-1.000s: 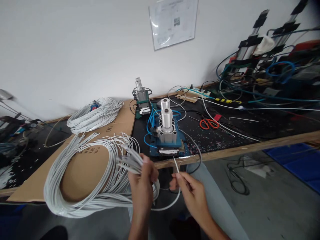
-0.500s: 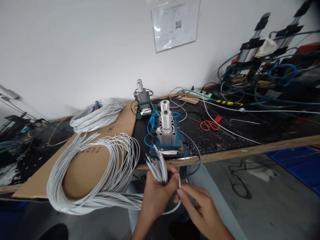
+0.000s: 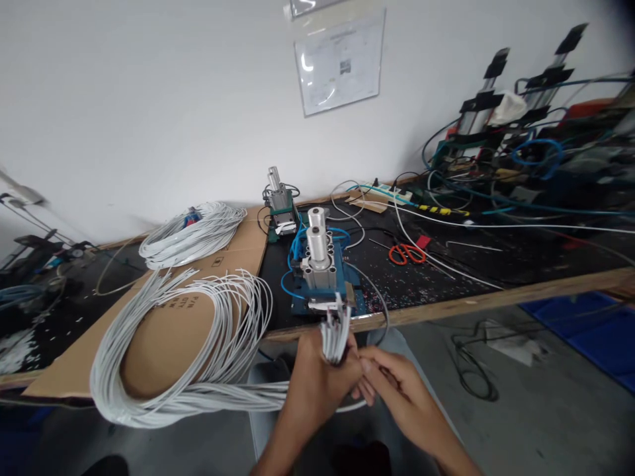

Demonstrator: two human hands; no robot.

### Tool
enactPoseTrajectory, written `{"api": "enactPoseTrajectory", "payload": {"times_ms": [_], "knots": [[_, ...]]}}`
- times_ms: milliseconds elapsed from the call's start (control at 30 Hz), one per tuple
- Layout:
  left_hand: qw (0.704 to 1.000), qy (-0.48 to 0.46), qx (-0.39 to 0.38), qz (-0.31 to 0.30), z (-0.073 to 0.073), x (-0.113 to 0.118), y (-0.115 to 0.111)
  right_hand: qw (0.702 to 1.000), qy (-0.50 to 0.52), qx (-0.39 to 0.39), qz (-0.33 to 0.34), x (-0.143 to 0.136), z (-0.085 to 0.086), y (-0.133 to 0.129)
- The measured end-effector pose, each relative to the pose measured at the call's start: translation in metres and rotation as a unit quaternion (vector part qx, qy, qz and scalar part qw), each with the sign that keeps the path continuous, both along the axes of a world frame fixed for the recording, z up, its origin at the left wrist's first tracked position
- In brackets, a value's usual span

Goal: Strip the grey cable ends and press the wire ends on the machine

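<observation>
My left hand (image 3: 320, 380) is closed around a bundle of white cables (image 3: 335, 336), whose cut ends point up towards the bench. From this fist the cables run left into a large loose coil (image 3: 112, 350) hanging partly over the bench edge. My right hand (image 3: 399, 387) is pinched against the left thumb. A single white cable (image 3: 353, 406) curves below into its fingers, though the gripped part is hidden. Just beyond the bundle stands a pneumatic press (image 3: 318, 254) with silver cylinders on a blue base.
A second cable coil (image 3: 191, 241) lies on the cardboard sheet (image 3: 64, 370) at left. Behind the near press is another small press (image 3: 280, 205). Orange-handled scissors (image 3: 407, 254), a power strip (image 3: 384, 192) and loose hoses are on the black bench to the right.
The bundle's ends have swung right and more upright. My right fingers have closed in against the left thumb, and the single cable end between them is now covered. The view has shifted slightly.
</observation>
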State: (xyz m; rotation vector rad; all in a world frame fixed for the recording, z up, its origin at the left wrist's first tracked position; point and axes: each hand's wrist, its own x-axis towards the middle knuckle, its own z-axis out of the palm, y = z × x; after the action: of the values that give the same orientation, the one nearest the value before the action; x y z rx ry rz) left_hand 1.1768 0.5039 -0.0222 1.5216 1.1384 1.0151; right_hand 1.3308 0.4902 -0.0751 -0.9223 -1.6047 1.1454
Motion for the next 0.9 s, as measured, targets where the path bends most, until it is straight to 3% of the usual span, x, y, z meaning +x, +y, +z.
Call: {"api": "enactPoseTrajectory", "payload": {"times_ms": [67, 100, 200, 233, 300, 367, 467, 600, 900], "knots": [[0.996, -0.055, -0.006, 0.065, -0.002, 0.000, 0.000, 0.999, 0.024, -0.026, -0.035, -0.004, -0.001, -0.002], [0.996, -0.068, -0.021, 0.047, -0.002, -0.002, 0.001, 0.999, 0.001, -0.018, -0.027, -0.003, 0.000, -0.002], [0.987, -0.045, -0.090, -0.127, 0.002, -0.013, 0.003, 0.991, -0.113, 0.044, 0.064, 0.007, 0.005, 0.001], [0.984, -0.033, -0.097, -0.145, 0.003, -0.015, 0.005, 0.988, -0.122, 0.055, 0.077, 0.010, 0.006, 0.003], [0.994, -0.054, -0.073, -0.060, 0.002, -0.011, 0.007, 0.996, -0.078, 0.034, 0.038, 0.008, 0.004, 0.005], [0.991, -0.095, -0.072, 0.068, -0.006, -0.001, 0.008, 0.998, 0.016, -0.021, -0.061, -0.005, -0.002, 0.004], [0.978, -0.127, -0.083, 0.142, -0.022, 0.010, 0.003, 0.986, 0.085, -0.040, -0.135, -0.032, -0.012, 0.000], [0.971, -0.167, -0.094, 0.142, -0.034, 0.007, -0.005, 0.981, 0.096, -0.017, -0.169, -0.054, -0.015, -0.007], [0.962, -0.221, -0.113, 0.113, -0.043, -0.002, -0.003, 0.979, 0.065, 0.015, -0.190, -0.052, -0.010, -0.009]]}}
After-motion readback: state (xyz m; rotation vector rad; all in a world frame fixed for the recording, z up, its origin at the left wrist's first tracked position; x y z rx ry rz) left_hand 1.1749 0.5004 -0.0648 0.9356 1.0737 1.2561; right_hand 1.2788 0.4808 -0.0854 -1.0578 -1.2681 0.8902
